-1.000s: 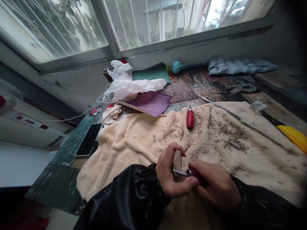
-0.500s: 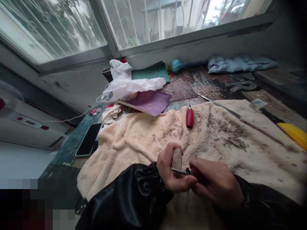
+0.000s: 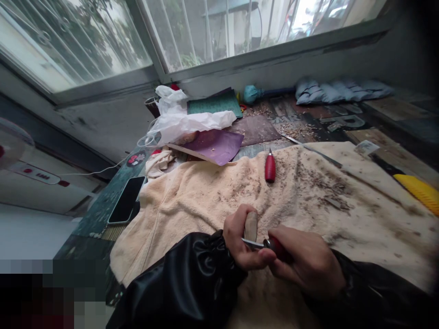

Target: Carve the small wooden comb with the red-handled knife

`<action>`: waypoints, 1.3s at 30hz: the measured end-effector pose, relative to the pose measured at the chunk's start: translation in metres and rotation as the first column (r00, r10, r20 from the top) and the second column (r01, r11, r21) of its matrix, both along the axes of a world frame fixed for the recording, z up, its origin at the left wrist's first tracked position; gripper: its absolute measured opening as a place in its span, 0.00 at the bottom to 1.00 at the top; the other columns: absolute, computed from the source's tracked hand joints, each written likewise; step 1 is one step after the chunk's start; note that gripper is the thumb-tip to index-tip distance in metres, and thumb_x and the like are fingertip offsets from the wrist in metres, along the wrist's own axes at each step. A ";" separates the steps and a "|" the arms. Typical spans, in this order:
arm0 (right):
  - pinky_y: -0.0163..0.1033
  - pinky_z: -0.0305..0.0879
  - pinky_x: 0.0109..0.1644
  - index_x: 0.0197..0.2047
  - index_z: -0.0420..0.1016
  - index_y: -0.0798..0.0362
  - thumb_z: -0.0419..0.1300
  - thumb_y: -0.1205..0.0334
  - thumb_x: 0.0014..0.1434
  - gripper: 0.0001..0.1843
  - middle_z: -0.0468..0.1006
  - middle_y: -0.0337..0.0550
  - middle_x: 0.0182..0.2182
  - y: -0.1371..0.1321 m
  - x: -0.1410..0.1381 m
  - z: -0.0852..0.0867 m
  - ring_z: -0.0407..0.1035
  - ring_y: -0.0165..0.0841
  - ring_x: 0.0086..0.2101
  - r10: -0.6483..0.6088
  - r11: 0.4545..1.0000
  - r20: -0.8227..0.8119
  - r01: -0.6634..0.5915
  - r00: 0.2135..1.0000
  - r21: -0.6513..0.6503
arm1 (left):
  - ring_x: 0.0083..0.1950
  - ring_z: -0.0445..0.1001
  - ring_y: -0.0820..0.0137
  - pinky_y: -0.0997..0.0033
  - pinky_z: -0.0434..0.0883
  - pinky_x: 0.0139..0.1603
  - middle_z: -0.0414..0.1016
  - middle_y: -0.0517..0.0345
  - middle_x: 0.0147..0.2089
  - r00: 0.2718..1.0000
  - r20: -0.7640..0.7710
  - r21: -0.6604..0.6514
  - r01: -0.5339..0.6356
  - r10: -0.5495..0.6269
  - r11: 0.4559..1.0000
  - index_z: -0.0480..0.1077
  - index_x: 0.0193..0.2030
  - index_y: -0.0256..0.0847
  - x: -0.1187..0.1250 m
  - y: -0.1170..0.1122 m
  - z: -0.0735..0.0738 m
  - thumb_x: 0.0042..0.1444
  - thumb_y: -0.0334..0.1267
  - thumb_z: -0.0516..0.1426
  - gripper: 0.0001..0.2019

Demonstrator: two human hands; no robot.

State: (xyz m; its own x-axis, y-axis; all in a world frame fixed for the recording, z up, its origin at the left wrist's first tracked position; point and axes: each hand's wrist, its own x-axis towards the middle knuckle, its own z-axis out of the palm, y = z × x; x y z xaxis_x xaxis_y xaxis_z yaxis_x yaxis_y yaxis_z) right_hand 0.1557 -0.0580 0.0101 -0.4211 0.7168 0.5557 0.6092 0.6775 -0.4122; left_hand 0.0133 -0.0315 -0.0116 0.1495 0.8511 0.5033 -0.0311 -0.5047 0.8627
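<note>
My left hand (image 3: pixel 238 242) is closed around a small piece of pale wood (image 3: pixel 251 225), whose rounded upper end shows above the fingers. My right hand (image 3: pixel 307 262) grips the red handle of a carving knife (image 3: pixel 279 249). Its metal blade points left and lies against the lower part of the wood, close to my left thumb; the tip is hidden by the left hand. Beyond both hands, a second red-handled carving tool (image 3: pixel 270 168) rests on the cream towel (image 3: pixel 192 196), its point facing away. Brown wood shavings (image 3: pixel 329 185) are scattered over the towel.
A phone (image 3: pixel 126 200) lies at the left table edge. Behind the towel are purple sandpaper (image 3: pixel 219 145), a white plastic bag (image 3: pixel 202 121) and a green sheet (image 3: pixel 216 106). A long thin metal tool (image 3: pixel 312 150) crosses the towel's far edge; something yellow (image 3: pixel 416 192) sits at right.
Both hands have shifted very slightly left together with the wood and the knife. The knife blade stays against the wood, and the grips look the same.
</note>
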 end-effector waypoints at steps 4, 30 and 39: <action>0.32 0.49 0.22 0.23 0.60 0.53 0.46 0.52 0.61 0.19 0.59 0.32 0.15 0.001 -0.002 0.005 0.55 0.22 0.16 -0.018 0.998 0.023 0.017 1.000 0.054 | 0.21 0.47 0.77 0.72 0.49 0.20 0.48 0.67 0.20 1.000 -0.010 -0.025 0.029 -0.030 0.999 0.57 0.30 0.39 -0.002 0.000 -0.006 0.40 0.63 0.54 0.26; 0.32 0.49 0.23 0.23 0.62 0.54 0.46 0.49 0.61 0.21 0.59 0.33 0.16 0.001 0.000 -0.005 0.56 0.24 0.18 -0.061 0.998 -0.007 0.061 0.998 -0.006 | 0.21 0.47 0.78 0.73 0.49 0.20 0.49 0.67 0.20 0.999 -0.001 -0.085 0.050 -0.050 0.995 0.57 0.29 0.40 -0.004 0.001 -0.009 0.41 0.60 0.55 0.24; 0.32 0.49 0.23 0.22 0.63 0.53 0.46 0.49 0.61 0.22 0.60 0.34 0.15 0.003 -0.001 -0.004 0.56 0.23 0.18 -0.087 0.995 -0.008 0.087 0.996 0.039 | 0.21 0.49 0.77 0.72 0.49 0.21 0.51 0.65 0.20 0.998 -0.038 -0.102 0.037 -0.041 0.994 0.57 0.29 0.39 -0.006 0.001 -0.008 0.43 0.61 0.53 0.24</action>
State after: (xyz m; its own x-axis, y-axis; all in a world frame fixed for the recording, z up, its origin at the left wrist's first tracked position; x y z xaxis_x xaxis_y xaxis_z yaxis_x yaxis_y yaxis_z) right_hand 0.1544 -0.0552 0.0056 -0.3546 0.7285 0.5862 0.6641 0.6375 -0.3905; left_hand 0.0077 -0.0307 -0.0200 0.2025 0.8904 0.4076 -0.0132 -0.4137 0.9103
